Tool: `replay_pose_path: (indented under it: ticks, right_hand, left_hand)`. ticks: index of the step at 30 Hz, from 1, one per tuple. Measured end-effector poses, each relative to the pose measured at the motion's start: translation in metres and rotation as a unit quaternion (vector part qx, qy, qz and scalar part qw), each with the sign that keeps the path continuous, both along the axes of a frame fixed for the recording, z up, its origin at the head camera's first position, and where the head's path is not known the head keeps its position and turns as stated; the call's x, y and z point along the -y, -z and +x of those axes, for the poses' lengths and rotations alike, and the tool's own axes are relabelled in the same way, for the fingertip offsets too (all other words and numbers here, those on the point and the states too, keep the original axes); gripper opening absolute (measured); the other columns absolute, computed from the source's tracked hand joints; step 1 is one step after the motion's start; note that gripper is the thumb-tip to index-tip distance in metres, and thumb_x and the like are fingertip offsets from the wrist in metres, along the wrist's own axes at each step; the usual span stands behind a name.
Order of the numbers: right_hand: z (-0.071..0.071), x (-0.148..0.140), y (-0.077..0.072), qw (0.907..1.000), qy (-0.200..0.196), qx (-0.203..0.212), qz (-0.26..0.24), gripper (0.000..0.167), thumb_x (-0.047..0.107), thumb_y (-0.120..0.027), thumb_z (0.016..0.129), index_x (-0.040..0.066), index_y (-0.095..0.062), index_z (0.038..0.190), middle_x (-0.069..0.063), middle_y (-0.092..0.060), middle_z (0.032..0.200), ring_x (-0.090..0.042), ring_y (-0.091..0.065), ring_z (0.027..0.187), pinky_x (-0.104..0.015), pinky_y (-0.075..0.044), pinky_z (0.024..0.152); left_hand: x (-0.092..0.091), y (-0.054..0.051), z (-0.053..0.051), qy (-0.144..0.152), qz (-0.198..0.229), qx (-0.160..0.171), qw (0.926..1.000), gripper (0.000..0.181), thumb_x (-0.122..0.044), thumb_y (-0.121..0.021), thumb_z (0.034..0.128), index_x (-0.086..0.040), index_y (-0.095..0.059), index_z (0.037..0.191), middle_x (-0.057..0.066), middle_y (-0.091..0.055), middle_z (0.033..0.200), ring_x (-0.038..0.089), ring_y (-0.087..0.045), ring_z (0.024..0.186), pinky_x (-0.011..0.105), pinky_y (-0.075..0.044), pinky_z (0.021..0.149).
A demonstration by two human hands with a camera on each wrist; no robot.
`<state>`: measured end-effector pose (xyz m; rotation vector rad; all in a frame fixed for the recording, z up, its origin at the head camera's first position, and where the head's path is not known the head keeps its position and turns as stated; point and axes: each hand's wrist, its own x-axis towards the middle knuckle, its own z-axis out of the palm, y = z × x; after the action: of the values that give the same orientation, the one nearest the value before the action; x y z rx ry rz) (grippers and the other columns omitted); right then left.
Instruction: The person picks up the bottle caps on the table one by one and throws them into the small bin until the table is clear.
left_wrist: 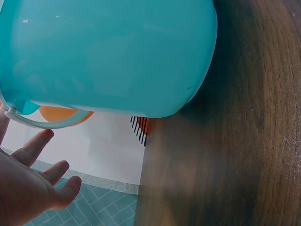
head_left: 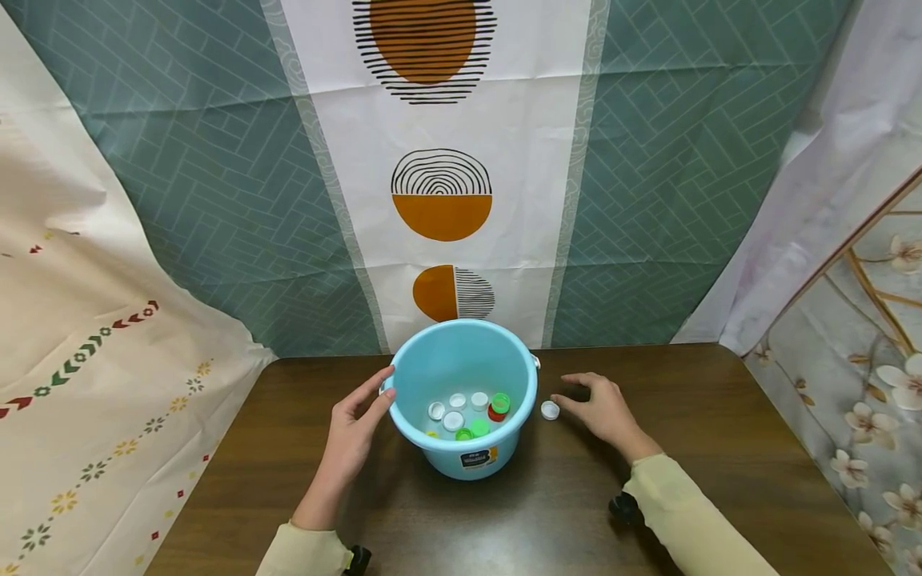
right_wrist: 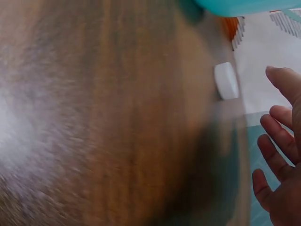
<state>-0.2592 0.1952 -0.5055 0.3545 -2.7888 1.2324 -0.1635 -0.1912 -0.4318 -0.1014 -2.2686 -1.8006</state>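
A light blue bucket [head_left: 461,462] stands on the table, with several plastic bottle caps in it: white ones [head_left: 454,421], green ones [head_left: 479,428] and a red one [head_left: 496,414]. My left hand [head_left: 353,428] touches the bucket's left rim with thumb and index finger. In the left wrist view its other fingers [left_wrist: 56,172] hang loosely beside the bucket's handle [left_wrist: 47,123]. Right of the bucket, a single white cap [head_left: 551,410] lies on the table. My right hand [head_left: 599,410] is just beside that cap, fingers spread apart. The right wrist view shows a gap between thumb and cap [right_wrist: 226,81].
The dark brown wooden table [head_left: 576,512] ends at a hanging cloth [head_left: 651,304] behind the bucket. A cream patterned cloth [head_left: 94,448] hangs at the left, and a floral one [head_left: 864,416] at the right. Each wrist wears a black band [head_left: 625,509].
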Motion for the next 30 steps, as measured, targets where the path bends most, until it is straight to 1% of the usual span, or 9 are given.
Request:
replay_pose_path:
  ticks: [4,7,11,14,16,21,23,26,30]
  right_hand:
    - [0.0,0.002,0.008,0.9997,-0.011,0.019,0.014,0.06,0.049,-0.072,0.077,0.01,-0.061,0.121,-0.006,-0.061,0.124,-0.029,-0.051,0.122,-0.051,-0.042,0.099]
    - [0.0,0.004,0.013,0.9993,-0.012,0.023,0.026,0.061,0.051,-0.072,0.076,0.011,-0.062,0.121,-0.006,-0.061,0.124,-0.029,-0.051,0.122,-0.052,-0.04,0.1]
    - [-0.002,0.007,0.017,0.9986,-0.013,0.012,0.049,0.062,0.053,-0.073,0.074,0.012,-0.063,0.12,-0.005,-0.062,0.122,-0.029,-0.05,0.122,-0.057,-0.032,0.103]
    - [-0.002,0.009,0.019,0.9979,-0.015,0.0,0.062,0.063,0.053,-0.074,0.072,0.012,-0.064,0.119,-0.005,-0.063,0.121,-0.031,-0.05,0.121,-0.06,-0.027,0.103]
    - [-0.002,0.01,0.019,0.9977,-0.016,-0.007,0.066,0.063,0.053,-0.075,0.071,0.011,-0.064,0.118,-0.006,-0.063,0.12,-0.031,-0.05,0.12,-0.061,-0.025,0.102]
    - [-0.002,0.011,0.02,0.9964,-0.021,-0.019,0.08,0.063,0.051,-0.077,0.069,0.012,-0.066,0.116,-0.005,-0.064,0.119,-0.031,-0.051,0.119,-0.061,-0.027,0.1]
    - [-0.002,0.011,0.021,0.9957,-0.022,-0.022,0.088,0.061,0.051,-0.078,0.068,0.013,-0.067,0.114,-0.004,-0.064,0.117,-0.03,-0.052,0.117,-0.061,-0.028,0.099]
    - [-0.002,0.011,0.021,0.9949,-0.022,-0.024,0.095,0.056,0.05,-0.079,0.068,0.015,-0.068,0.111,-0.002,-0.064,0.113,-0.028,-0.053,0.114,-0.06,-0.03,0.098]
    - [-0.001,0.011,0.021,0.9945,-0.023,-0.026,0.099,0.051,0.049,-0.079,0.068,0.016,-0.07,0.107,-0.001,-0.064,0.11,-0.026,-0.054,0.111,-0.06,-0.032,0.095]
  left_hand:
    - [0.0,0.001,0.0,0.003,0.002,0.0,1.0,0.038,-0.031,-0.059,0.0921,-0.025,-0.056,0.13,-0.006,-0.054,0.136,0.011,-0.048,0.126,0.02,-0.047,0.09]
    - [0.0,0.001,0.0,0.001,0.005,0.002,1.0,0.038,-0.032,-0.06,0.0912,-0.027,-0.057,0.129,-0.007,-0.054,0.135,0.011,-0.048,0.125,0.021,-0.048,0.09]
    - [0.0,0.002,0.001,-0.001,0.004,0.006,1.0,0.038,-0.034,-0.061,0.0905,-0.029,-0.057,0.128,-0.01,-0.055,0.134,0.01,-0.05,0.123,0.022,-0.049,0.089]
    - [0.0,0.002,0.0,-0.001,0.004,0.004,1.0,0.038,-0.034,-0.061,0.0907,-0.029,-0.057,0.128,-0.01,-0.055,0.134,0.01,-0.051,0.122,0.022,-0.05,0.088]
    - [0.0,0.002,0.0,-0.001,0.005,0.002,1.0,0.038,-0.034,-0.061,0.0906,-0.029,-0.057,0.128,-0.009,-0.055,0.134,0.01,-0.051,0.122,0.022,-0.049,0.088]
    - [0.0,0.001,0.0,0.001,0.01,0.002,0.9999,0.038,-0.031,-0.06,0.0914,-0.026,-0.057,0.129,-0.005,-0.055,0.135,0.012,-0.05,0.123,0.021,-0.049,0.088]
    - [-0.001,-0.002,0.001,0.003,0.013,0.002,0.9999,0.039,-0.027,-0.06,0.092,-0.023,-0.056,0.13,-0.002,-0.054,0.136,0.013,-0.051,0.123,0.022,-0.05,0.087]
    - [-0.004,-0.01,0.005,0.005,0.022,0.006,0.9997,0.039,-0.024,-0.061,0.0916,-0.019,-0.057,0.13,0.0,-0.055,0.135,0.015,-0.052,0.122,0.024,-0.051,0.086]
    - [-0.008,-0.023,0.012,0.004,0.021,0.014,0.9997,0.039,-0.025,-0.061,0.0911,-0.016,-0.058,0.129,-0.001,-0.056,0.134,0.015,-0.052,0.121,0.026,-0.051,0.087]
